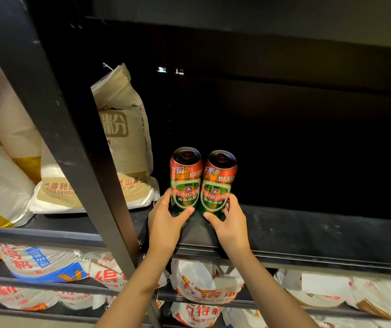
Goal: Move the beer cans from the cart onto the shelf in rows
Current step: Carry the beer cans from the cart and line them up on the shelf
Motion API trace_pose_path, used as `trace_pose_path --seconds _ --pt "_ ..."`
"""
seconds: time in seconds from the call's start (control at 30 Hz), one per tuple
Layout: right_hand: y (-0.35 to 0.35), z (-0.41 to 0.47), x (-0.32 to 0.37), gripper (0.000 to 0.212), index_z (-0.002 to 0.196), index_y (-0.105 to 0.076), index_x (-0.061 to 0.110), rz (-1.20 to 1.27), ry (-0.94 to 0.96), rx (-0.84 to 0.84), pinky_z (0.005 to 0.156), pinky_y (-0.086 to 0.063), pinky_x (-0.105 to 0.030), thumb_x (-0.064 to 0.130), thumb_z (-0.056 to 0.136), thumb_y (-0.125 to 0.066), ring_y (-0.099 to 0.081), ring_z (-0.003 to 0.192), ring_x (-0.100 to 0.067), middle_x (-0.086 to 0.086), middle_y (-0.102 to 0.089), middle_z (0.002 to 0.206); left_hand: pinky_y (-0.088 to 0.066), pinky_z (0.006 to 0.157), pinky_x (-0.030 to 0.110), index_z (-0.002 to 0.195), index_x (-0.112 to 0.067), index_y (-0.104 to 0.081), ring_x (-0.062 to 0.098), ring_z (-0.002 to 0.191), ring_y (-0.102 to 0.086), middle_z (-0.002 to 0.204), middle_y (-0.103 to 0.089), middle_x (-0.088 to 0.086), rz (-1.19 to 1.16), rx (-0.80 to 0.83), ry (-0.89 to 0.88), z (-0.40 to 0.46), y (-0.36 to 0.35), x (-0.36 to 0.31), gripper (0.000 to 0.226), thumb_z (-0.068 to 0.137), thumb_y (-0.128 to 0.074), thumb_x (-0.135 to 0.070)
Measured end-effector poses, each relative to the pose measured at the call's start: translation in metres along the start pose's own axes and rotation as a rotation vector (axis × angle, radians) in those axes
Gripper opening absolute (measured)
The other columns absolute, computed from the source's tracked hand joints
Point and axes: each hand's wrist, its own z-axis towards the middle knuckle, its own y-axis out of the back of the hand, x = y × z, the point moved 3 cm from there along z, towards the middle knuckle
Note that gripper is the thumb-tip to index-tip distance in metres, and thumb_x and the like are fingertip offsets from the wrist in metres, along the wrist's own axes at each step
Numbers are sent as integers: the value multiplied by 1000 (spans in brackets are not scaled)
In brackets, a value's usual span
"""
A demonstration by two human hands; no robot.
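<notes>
Two cans stand upright on the shelf [308,223], long axes vertical, tops up, printed fronts facing me. The left can [185,181] and right can [218,183] stand side by side, flanks touching or nearly so (the gap is too narrow to judge).

My left hand [166,223] grips the left can low down, thumb curled across its front, fingers round its 9 o'clock side. My right hand [231,223] grips the right can likewise, thumb at the front base, fingers curled round its 3 o'clock side.

Each can is a smooth, glossy metal cylinder: red upper band, green body, oval badge, dark recessed lid. The shelf is matte black board with a metal front lip; a black upright post [54,129] crosses at 9 o'clock.

Beyond the post, at 10 o'clock from the cans, one tall beige sack [123,129] of woven cloth leans upright. Many white printed bags [206,285] lie crumpled on the lower tiers at 6 o'clock.
</notes>
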Motion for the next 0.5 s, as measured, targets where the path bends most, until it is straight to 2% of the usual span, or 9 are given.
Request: trace_pose_path --seconds 0.17,0.27,0.33,0.5 --pt "-7 15 -3 50 118 -48 22 14 -68 -21 95 -49 -30 12 78 -76 -57 109 -9 2 -60 118 -36 81 7 114 -34 -51 -14 96 -50 106 -59 -17 -44 5 24 11 -5 0 47 78 -75 -17" --pt "-12 24 -6 54 122 -47 21 -18 -80 -51 96 -50 -36 16 77 -77 -57 112 -13 -1 -59 120 -48 89 24 111 -28 -55 -2 100 -57 108 -64 -9 -70 6 50 19 -8 7 40 78 -74 -18" --pt "-14 28 -8 53 122 -48 20 -45 -90 -64 96 -50 -39 19 77 -77 -58 111 -16 -2 -59 119 -49 94 34 112 -25 -55 5 103 -58 108 -64 -7 -76 2 58 23 -10 9 39 79 -74 -17" --pt "-16 31 -5 48 119 -50 16 -78 -97 -72 93 -51 -39 22 79 -75 -59 107 -19 -5 -60 115 -47 97 35 125 -21 -51 9 108 -57 114 -61 -4 -73 0 54 29 -13 8 47 82 -70 -16"
